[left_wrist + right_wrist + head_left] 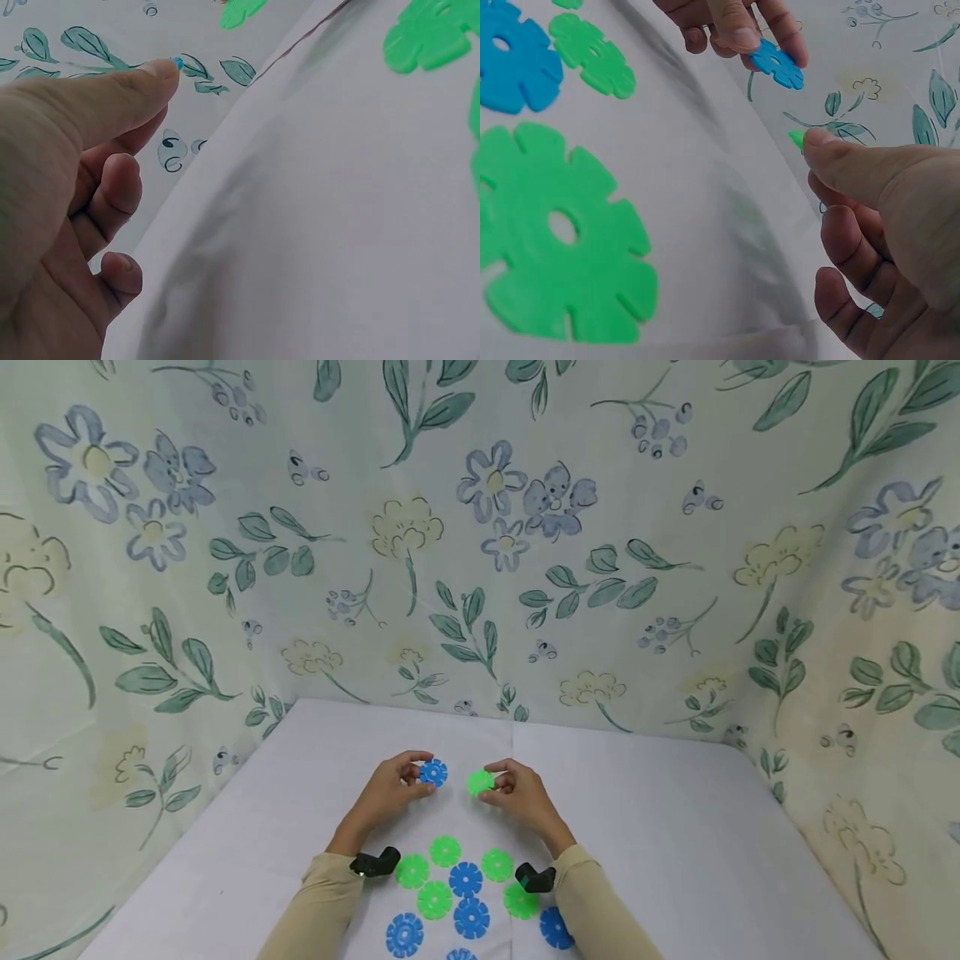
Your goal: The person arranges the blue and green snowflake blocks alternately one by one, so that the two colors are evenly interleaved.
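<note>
Over the table's middle, my left hand (393, 787) pinches a blue notched plastic disc (433, 772) between thumb and index finger. Facing it a short gap away, my right hand (522, 795) pinches a green notched disc (481, 782) by its edge. The two discs are apart. In the right wrist view the blue disc (777, 64) shows its centre hole and slots, while only a small tip of the green disc (796, 138) sticks out past the thumb. Just a bit of the blue disc (178, 63) shows at the fingertips in the left wrist view.
Several loose green discs (446, 851) and blue discs (471, 917) lie on the white tabletop (660, 827) between and below my forearms. One blue disc (556, 928) is partly under the right sleeve. A floral cloth (480, 568) hangs behind and at the sides.
</note>
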A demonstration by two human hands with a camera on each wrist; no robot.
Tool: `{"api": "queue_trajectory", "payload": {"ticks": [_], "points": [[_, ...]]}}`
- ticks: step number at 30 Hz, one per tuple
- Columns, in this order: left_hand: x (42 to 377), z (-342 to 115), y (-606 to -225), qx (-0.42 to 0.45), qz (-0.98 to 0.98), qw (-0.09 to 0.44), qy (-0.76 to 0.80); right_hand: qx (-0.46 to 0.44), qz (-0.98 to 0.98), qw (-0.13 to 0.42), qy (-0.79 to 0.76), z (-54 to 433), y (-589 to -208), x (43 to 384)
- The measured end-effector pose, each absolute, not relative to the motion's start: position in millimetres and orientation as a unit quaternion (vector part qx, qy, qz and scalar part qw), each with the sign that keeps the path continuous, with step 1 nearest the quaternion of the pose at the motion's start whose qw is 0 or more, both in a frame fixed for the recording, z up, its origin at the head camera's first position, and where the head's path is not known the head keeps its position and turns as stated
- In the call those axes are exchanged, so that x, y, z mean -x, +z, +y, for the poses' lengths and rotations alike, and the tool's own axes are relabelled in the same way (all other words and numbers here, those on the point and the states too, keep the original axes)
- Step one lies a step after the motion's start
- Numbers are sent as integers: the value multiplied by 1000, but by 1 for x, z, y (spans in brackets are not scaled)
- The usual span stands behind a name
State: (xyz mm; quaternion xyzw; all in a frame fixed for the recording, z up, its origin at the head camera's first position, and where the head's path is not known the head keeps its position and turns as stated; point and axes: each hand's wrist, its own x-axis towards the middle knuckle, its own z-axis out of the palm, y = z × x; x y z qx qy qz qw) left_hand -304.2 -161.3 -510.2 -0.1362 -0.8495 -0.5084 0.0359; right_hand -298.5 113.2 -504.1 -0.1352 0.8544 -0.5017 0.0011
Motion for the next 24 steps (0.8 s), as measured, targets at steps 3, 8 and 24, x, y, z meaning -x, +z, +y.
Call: {"api": "queue_trajectory", "payload": {"ticks": [3,8,24], "points": [[304,-160,-512,135,-845,31,-516,137,851,3,-507,108,-510,300],[304,-159,-517,122,-850,29,-512,147,849,10,-508,101,-516,301],[305,-166,-530,103,-906,45,-408,117,868,14,-483,74,-522,305]]}}
